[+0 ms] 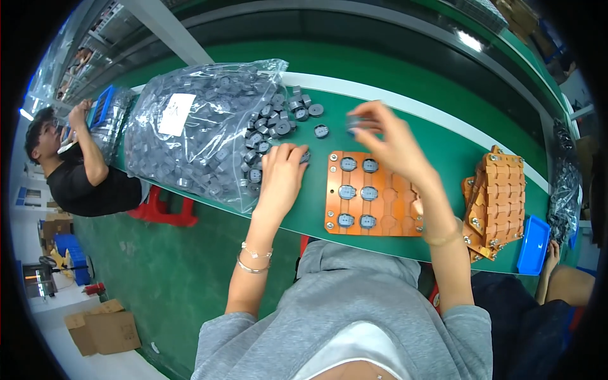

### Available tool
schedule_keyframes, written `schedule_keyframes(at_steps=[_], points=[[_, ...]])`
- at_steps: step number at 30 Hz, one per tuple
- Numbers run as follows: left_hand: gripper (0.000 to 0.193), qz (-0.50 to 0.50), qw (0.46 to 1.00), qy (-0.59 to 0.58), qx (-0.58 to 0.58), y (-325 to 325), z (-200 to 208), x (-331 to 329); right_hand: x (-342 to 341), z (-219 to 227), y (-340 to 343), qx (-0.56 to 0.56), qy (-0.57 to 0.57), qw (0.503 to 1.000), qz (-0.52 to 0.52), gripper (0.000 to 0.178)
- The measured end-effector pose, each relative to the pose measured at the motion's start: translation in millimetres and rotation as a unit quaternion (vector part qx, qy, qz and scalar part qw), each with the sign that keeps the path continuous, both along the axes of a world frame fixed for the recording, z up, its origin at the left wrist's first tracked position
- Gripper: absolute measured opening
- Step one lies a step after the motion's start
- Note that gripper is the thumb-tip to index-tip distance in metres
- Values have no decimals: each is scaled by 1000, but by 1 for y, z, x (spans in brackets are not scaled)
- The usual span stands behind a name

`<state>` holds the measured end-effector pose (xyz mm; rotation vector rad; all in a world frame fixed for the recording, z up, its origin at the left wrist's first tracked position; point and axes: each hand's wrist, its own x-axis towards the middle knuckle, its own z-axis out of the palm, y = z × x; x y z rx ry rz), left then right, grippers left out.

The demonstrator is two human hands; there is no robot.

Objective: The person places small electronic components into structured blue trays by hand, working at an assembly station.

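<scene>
Green floor (171,272) (plus red stool (155,213)).

On the green bench (446,149) lie a clear bag (209,136), loose grey parts (316,111), orange plates (391,209) and a blue tray (534,246).

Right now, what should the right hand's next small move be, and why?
Probably lower the grey part in the right hand into an empty recess in the third column of the orange plate: six grey discs fill the two left columns, and that hand is near the plate's far edge.
</scene>
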<state>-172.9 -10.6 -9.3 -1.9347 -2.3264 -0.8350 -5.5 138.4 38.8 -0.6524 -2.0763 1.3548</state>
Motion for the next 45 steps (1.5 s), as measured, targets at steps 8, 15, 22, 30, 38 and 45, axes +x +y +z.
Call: schedule_keyframes(at_steps=[8, 15, 22, 30, 38, 45], points=[[35, -169, 977, -112, 62, 42, 27, 67, 110, -10, -5, 269, -229, 934, -55, 27], [34, -230, 965, -126, -28, 79, 8, 93, 113, -43, 10, 267, -239, 933, -22, 28], [31, -227, 962, -150, -35, 69, 13, 89, 106, -32, -1, 292, -238, 926, -4, 25], [27, -215, 968, -128, -32, 74, 17, 93, 110, -25, 2, 197, -230, 953, -18, 24], [27, -204, 969, -133, -33, 76, 11, 94, 105, -27, 5, 252, -281, 926, 9, 24], [27, -211, 970, -120, -34, 70, 9, 92, 110, -29, 10, 183, -211, 960, 27, 26]])
